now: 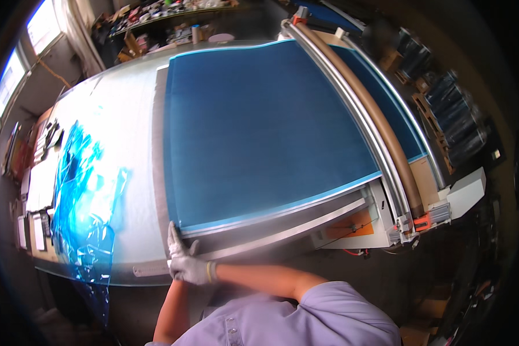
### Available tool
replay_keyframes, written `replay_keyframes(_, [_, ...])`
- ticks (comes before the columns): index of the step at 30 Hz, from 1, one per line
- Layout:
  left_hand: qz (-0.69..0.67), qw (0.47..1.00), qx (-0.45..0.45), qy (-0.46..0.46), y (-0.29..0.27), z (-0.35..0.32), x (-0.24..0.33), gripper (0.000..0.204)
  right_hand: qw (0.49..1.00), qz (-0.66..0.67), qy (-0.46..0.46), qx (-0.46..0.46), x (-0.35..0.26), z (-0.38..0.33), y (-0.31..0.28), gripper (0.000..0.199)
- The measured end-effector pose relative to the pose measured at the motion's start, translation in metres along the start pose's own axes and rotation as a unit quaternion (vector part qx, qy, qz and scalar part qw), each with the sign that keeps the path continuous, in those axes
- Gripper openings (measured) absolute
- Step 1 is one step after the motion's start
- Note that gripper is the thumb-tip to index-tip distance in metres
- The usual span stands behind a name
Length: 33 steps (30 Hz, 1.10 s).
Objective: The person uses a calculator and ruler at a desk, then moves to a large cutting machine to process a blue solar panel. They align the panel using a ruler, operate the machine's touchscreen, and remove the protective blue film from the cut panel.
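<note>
Blue matte sheet [271,132] is spread flat on the desk [127,115], its near corner just beyond the gloved right hand [185,260] — fingers [173,236] splayed wide, pressed flat, holding nothing. Its near edge runs off rightward toward the metal rail [357,115] (left hand hidden; crumpled blue film [86,196] lies leftward).

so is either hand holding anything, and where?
Nothing gripped. A gloved hand presses flat on the near-left corner of the blue sheet; which hand it is, and where the other is, can't be told.
</note>
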State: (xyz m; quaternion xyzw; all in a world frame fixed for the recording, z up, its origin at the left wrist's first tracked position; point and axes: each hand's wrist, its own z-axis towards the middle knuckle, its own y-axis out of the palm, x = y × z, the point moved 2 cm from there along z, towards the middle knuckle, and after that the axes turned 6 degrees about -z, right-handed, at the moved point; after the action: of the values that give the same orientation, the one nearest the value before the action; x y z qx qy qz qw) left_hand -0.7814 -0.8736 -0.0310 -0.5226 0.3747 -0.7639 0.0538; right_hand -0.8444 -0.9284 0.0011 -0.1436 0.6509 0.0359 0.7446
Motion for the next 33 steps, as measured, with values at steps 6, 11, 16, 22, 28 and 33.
replay_keyframes(6, [0.075, 0.993, -0.050, 0.078, 0.000, -0.004, -0.017, 0.083, 0.909, -0.147, 0.088, 0.380, 0.004, -0.072, -0.114, 0.008])
replay_keyframes(11, [0.142, 0.985, -0.047, 0.085, 0.009, -0.008, -0.016, 0.080, 0.655, -0.281, 0.300, 0.634, 0.062, -0.263, -0.207, 0.019])
replay_keyframes(16, [0.228, 0.973, -0.025, 0.018, 0.010, -0.009, -0.005, 0.079, 0.344, -0.332, 0.388, 0.788, 0.092, -0.411, -0.296, 0.017])
replay_keyframes(22, [0.276, 0.958, -0.070, 0.006, 0.011, -0.007, -0.006, 0.071, 0.240, -0.385, 0.434, 0.778, 0.127, -0.490, -0.390, 0.023])
replay_keyframes(28, [0.280, 0.957, -0.078, -0.009, 0.011, -0.009, -0.007, 0.071, 0.251, -0.329, 0.671, 0.615, 0.133, -0.469, -0.428, 0.018])
replay_keyframes(33, [0.272, 0.959, -0.074, 0.002, 0.016, -0.007, 0.001, 0.072, 0.279, -0.324, 0.674, 0.602, 0.131, -0.467, -0.418, 0.018])
